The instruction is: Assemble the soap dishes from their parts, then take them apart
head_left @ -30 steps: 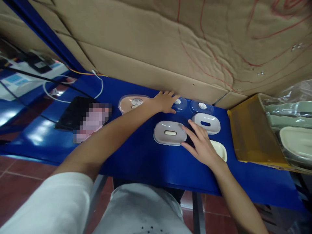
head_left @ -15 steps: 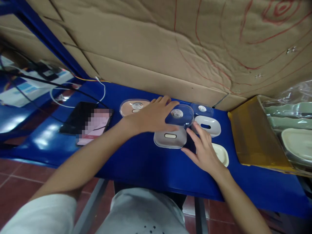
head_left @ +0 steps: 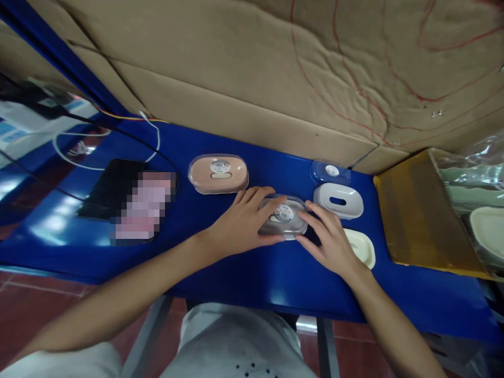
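A grey oval soap box with a clear lid (head_left: 283, 218) on it lies in the middle of the blue table (head_left: 236, 262). My left hand (head_left: 242, 223) grips its left side, thumb below and fingers curled over the lid. My right hand (head_left: 328, 239) holds its right end with the fingertips. Just behind stand a white box base (head_left: 338, 200) and a loose clear lid (head_left: 329, 171). A cream base (head_left: 360, 247) shows partly behind my right hand. A pink box with its lid on (head_left: 218, 173) sits to the left.
A black phone (head_left: 126, 202) with a white cable (head_left: 98, 152) lies at the left. A yellow carton (head_left: 425, 220) with plastic-wrapped green and cream trays (head_left: 480, 210) stands at the right. A cardboard wall (head_left: 255, 68) closes off the back.
My left hand carried the clear lid from the back row down onto the grey base. Both hands now close around that box. The view shifted slightly.
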Available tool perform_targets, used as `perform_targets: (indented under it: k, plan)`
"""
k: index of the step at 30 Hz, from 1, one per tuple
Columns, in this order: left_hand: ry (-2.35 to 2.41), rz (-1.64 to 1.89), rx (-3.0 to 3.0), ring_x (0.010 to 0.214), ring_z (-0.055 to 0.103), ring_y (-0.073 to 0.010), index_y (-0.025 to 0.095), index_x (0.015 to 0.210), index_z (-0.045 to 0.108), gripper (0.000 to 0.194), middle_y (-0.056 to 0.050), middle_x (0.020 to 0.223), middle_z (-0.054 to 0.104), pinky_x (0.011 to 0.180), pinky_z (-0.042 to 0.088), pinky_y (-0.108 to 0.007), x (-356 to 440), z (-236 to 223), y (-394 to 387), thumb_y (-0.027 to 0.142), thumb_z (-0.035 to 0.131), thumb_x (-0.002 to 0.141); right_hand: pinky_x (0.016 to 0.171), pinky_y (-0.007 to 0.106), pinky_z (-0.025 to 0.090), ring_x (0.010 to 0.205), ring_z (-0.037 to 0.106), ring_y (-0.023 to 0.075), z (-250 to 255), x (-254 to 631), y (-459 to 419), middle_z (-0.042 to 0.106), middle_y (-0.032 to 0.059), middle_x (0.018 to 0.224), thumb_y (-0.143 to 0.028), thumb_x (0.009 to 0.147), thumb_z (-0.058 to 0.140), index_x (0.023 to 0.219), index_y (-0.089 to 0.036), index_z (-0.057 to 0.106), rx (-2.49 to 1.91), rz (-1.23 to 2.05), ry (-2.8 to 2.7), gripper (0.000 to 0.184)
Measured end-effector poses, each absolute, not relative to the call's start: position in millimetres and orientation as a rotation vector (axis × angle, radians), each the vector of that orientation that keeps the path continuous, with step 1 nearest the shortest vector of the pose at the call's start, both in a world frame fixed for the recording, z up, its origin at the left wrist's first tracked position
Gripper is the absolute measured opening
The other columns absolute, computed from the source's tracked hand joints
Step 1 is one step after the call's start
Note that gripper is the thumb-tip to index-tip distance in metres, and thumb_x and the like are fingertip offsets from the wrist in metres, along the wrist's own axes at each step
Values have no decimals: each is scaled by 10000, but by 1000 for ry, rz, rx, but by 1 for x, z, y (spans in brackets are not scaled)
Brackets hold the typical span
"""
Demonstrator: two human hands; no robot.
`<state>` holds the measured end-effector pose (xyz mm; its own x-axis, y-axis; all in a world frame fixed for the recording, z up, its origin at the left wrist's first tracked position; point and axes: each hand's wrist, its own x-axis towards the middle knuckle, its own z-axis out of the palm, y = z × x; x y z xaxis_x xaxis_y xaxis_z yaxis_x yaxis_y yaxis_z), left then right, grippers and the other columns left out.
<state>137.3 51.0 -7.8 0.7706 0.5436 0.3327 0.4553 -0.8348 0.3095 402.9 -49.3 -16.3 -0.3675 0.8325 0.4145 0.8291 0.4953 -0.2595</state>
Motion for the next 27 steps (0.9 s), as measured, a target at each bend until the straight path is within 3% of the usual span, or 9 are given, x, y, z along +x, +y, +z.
perform_targets:
  k: [8,18,27]
  plan:
    - [705,574,2817,1394,529,-425,157,1538,529,784,-246,1566,515,1136,476,-595,131,-10,50,543,821,922,1135,600,523,1445,582,373,-12,404,-51,582,175,1569,-320,1037,688,1640,-271,418,-1399,85,-2262,663]
    - [675,452,2961,1451,497,-439,137,1654,414,770,-247,1683,433,1141,450,-601,129,-8,44,525,669,1040,1139,611,520,1439,570,380,-10,407,-50,572,174,1573,-385,1033,709,1701,-294,331,-1388,82,-2378,773]
    - [709,412,3015,1462,491,-440,141,1671,396,730,-242,1701,413,1142,465,-588,131,-11,43,529,583,1082,1153,615,534,1454,552,376,-13,408,-49,549,200,1576,-330,1033,711,1736,-307,270,-1356,18,-2407,831]
